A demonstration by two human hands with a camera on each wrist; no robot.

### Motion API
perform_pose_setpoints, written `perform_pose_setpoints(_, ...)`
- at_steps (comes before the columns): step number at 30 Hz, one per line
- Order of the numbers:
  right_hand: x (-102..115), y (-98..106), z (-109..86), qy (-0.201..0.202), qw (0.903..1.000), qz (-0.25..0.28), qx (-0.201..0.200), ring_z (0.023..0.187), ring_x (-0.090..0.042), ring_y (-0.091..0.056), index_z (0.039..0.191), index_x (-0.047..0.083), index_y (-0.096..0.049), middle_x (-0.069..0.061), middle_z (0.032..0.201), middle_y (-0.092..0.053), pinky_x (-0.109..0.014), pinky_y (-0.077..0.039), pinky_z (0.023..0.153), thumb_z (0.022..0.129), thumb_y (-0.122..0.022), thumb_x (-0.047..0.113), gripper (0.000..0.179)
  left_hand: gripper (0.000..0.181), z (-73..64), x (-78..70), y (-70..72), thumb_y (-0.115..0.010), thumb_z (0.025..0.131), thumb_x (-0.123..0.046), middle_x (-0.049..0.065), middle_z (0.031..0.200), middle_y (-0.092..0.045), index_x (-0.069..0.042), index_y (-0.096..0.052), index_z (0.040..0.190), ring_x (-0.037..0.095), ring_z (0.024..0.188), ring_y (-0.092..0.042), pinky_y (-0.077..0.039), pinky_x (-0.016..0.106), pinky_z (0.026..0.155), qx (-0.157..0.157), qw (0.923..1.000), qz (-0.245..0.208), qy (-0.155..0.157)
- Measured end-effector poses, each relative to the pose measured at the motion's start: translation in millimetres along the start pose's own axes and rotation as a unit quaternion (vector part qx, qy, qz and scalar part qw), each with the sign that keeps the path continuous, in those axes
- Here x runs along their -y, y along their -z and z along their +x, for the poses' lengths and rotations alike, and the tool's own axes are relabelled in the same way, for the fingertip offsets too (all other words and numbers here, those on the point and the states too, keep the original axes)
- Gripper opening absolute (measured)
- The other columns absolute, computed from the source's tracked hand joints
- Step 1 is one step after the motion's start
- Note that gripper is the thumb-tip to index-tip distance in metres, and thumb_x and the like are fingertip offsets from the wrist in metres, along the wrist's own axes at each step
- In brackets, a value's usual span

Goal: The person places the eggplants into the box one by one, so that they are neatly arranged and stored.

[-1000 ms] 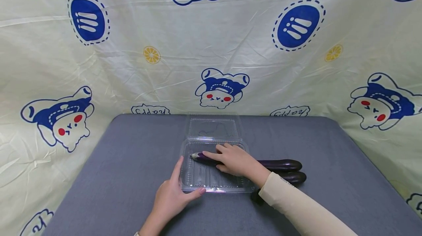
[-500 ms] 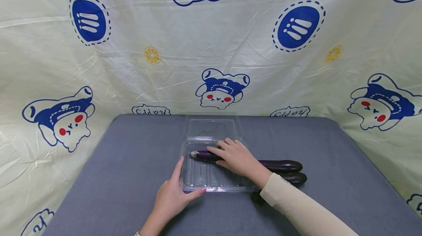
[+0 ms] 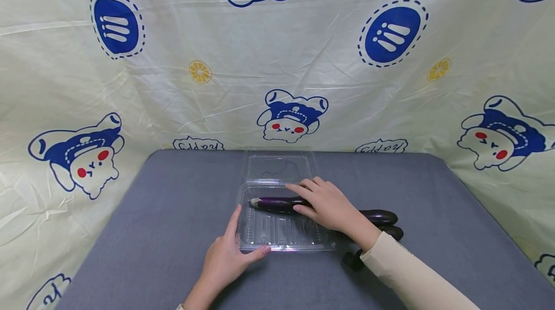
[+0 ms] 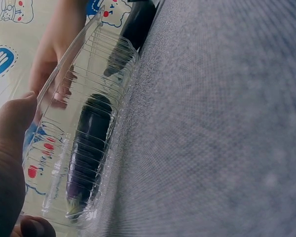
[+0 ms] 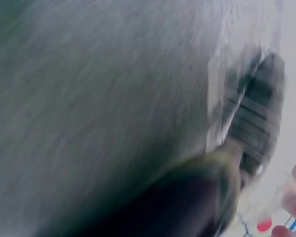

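A clear plastic clamshell container (image 3: 282, 248) lies with its lid (image 3: 279, 168) folded back. Inside it a long purple eggplant (image 3: 275, 204) lies crosswise along the rear, pale tip to the left. At the container's near left corner is my left hand (image 3: 225, 257); its straight thumb touches the front edge and a straight finger lies along the left side. My right hand (image 3: 327, 206) is over the eggplant's right part, fingers extended and loosely spread, gripping nothing visible. In the left wrist view the eggplant (image 4: 89, 148) shows through the ribbed wall. Blur covers the right wrist view.
Two more dark eggplants, a rear one (image 3: 381, 217) and a front one (image 3: 393, 231), lie to the right, partly behind the right forearm. A grey cloth (image 3: 165, 233) covers the table. Behind it hangs a printed sheet (image 3: 243, 59).
My right hand has slid rightward along the eggplant and raised its fingers, baring more of it. The eggplant has shifted slightly towards the back. My left hand has stayed at the container's corner.
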State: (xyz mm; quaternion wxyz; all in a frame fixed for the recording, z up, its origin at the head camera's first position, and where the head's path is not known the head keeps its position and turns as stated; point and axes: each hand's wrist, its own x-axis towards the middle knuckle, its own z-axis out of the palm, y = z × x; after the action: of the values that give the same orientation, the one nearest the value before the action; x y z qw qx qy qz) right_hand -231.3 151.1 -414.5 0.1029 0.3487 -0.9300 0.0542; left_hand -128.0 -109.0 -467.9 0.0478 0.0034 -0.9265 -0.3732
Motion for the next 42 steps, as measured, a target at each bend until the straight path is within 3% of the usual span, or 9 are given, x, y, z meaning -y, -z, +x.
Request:
perform_pose_setpoints(6, -20, 12, -19.1, -0.015, 0.9998, -0.003, -0.015, 0.110, -0.021, -0.058, 0.148, 0.029, -0.047, 0.000, 0.126, -0.064, -0.047, -0.050, 0.091, 0.096, -0.064, 0.043, 0.057, 0.119, -0.5, -0.8, -0.1, -0.079, 0.066, -0.069, -0.005, 0.053, -0.045, -0.026, -0.019, 0.159, 0.013, 0.058, -0.044, -0.038, 0.030, 0.056, 0.001, 1.0000, -0.005, 0.004)
perform_pose_setpoints(12, -47, 22, -40.9, -0.055, 0.9976, 0.037, 0.020, 0.115, -0.026, -0.058, 0.151, 0.028, -0.042, -0.004, 0.128, -0.063, -0.053, -0.047, 0.097, 0.096, -0.063, 0.041, 0.060, 0.119, -0.2, -0.2, -1.0, -0.079, 0.065, -0.070, -0.009, 0.053, -0.032, -0.029, -0.019, 0.159, 0.008, 0.051, -0.028, -0.026, 0.028, 0.047, 0.002, 0.9999, -0.006, 0.012)
perform_pose_setpoints(24, -93, 18, -75.0, -0.064, 0.9927, 0.072, 0.073, 0.107, -0.028, -0.060, 0.149, 0.025, -0.045, -0.006, 0.118, -0.064, -0.053, -0.048, 0.089, 0.097, -0.064, 0.031, 0.056, 0.120, 0.6, -1.4, 0.5, -0.079, 0.065, -0.071, -0.008, 0.052, -0.032, -0.028, -0.018, 0.159, 0.009, 0.050, -0.030, -0.026, 0.028, 0.047, 0.013, 0.9997, -0.003, 0.020)
perform_pose_setpoints(42, -98, 15, -76.2, -0.051, 0.9765, 0.157, 0.139, 0.107, -0.026, -0.063, 0.146, 0.012, -0.048, -0.006, 0.115, -0.066, -0.051, -0.048, 0.092, 0.096, -0.063, 0.037, 0.058, 0.122, 0.7, 0.7, -0.6, -0.077, 0.063, -0.074, -0.009, 0.052, -0.033, -0.031, -0.016, 0.159, 0.008, 0.049, -0.025, -0.024, 0.027, 0.045, 0.013, 0.9997, 0.002, 0.021)
